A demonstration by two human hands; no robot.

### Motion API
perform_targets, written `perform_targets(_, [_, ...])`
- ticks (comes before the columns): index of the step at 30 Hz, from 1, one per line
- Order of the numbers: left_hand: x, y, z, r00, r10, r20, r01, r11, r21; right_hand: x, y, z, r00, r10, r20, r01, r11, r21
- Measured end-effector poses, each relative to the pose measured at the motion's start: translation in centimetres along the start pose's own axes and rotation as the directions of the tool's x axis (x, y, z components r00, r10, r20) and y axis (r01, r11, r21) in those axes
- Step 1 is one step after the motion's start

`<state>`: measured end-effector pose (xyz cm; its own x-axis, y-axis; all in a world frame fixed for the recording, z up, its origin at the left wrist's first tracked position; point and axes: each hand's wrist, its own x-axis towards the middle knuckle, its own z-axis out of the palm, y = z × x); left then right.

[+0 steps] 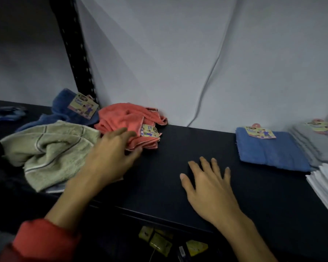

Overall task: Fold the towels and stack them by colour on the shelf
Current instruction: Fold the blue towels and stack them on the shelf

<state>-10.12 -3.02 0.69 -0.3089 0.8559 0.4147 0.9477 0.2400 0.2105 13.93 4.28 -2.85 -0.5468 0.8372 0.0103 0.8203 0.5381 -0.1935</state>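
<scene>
**Coral towel reached for on the dark shelf**

Head view: at centre left of the frame, the crumpled coral towel (pixel 129 121) is touched by the left hand (pixel 110 148), fingers loosely curved, nothing gripped. The right hand (pixel 208 184) is spread flat on the shelf (pixel 178 148). A folded blue towel (pixel 271 152) lies at right, beside a grey stack (pixel 316 146).

Left hand (pixel 110 148): bare, no glove, ring or watch visible.
Left forearm: bare from wrist to below the elbow.
Left sleeve (pixel 44 241): red fabric, cuff pushed up the forearm and bunched in soft folds at the edge.
Right hand (pixel 210 184): bare, no glove or ring; short, unpainted fingernails.
Right forearm: bare to the frame edge; no sleeve in view.
</scene>
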Motion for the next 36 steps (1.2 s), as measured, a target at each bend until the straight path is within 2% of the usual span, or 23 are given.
perform_targets(5, [7.1,-7.5,-2.4,0.947,-0.207,-0.245,0.243,0.962,0.128,0.0,-0.7,0.3,1.000,-0.023,0.019,0.024,0.999,-0.031])
perform_targets(8, [9.9,-12.1,-2.4,0.875,-0.420,-0.241,0.464,0.870,0.166,-0.2,-0.5,0.1,0.999,-0.027,0.031,0.028,0.999,-0.032])
perform_targets(10, [10.8,-15.1,-2.3,0.780,-0.590,-0.209,0.613,0.788,0.062,-0.2,-0.6,0.0,0.999,-0.034,0.041,0.035,0.999,-0.032])
perform_targets(12, [11.1,-18.0,-2.1,0.657,-0.746,-0.111,0.732,0.666,-0.143,-0.2,-0.5,-0.1,0.998,-0.038,0.047,0.039,0.999,-0.026])
perform_targets(13, [11.0,-18.9,-1.9,0.616,-0.785,-0.062,0.762,0.614,-0.205,-0.1,-0.5,-0.2,0.998,-0.040,0.047,0.041,0.999,-0.027])
perform_targets(14, [10.9,-19.6,-1.7,0.605,-0.795,-0.042,0.770,0.597,-0.224,-0.1,-0.5,-0.2,0.998,-0.042,0.047,0.043,0.999,-0.029])
perform_targets(18, [10.9,-18.2,-1.1,0.677,-0.713,-0.184,0.684,0.701,-0.202,-0.1,-0.4,-0.1,0.998,-0.050,0.043,0.051,0.998,-0.029])
perform_targets(22, [10.6,-15.3,-1.9,0.816,-0.485,-0.313,0.461,0.874,-0.152,-0.1,-0.4,-0.1,0.997,-0.064,0.032,0.065,0.998,-0.021])
perform_targets(24, [10.8,-13.8,-3.4,0.837,-0.407,-0.366,0.366,0.913,-0.178,-0.2,-0.3,-0.1,0.997,-0.068,0.027,0.068,0.997,-0.022])
perform_targets(27, [11.5,-11.4,-6.8,0.827,-0.325,-0.459,0.248,0.943,-0.220,-0.3,-0.2,-0.1,0.998,-0.068,0.016,0.069,0.997,-0.020])
perform_targets(32, [12.2,-4.9,-13.9,0.801,-0.294,-0.521,0.085,0.918,-0.387,-0.4,-0.1,-0.1,0.997,-0.079,-0.022,0.080,0.996,0.027])
perform_targets(34, [11.9,-1.7,-15.8,0.827,-0.349,-0.441,0.032,0.812,-0.583,-0.6,0.3,-0.3,0.994,-0.092,-0.066,0.103,0.978,0.179])
perform_targets(36, [10.9,1.5,-16.3,0.878,-0.381,-0.289,0.040,0.661,-0.750,-1.0,1.3,-1.0,0.991,-0.083,-0.107,0.122,0.888,0.444])
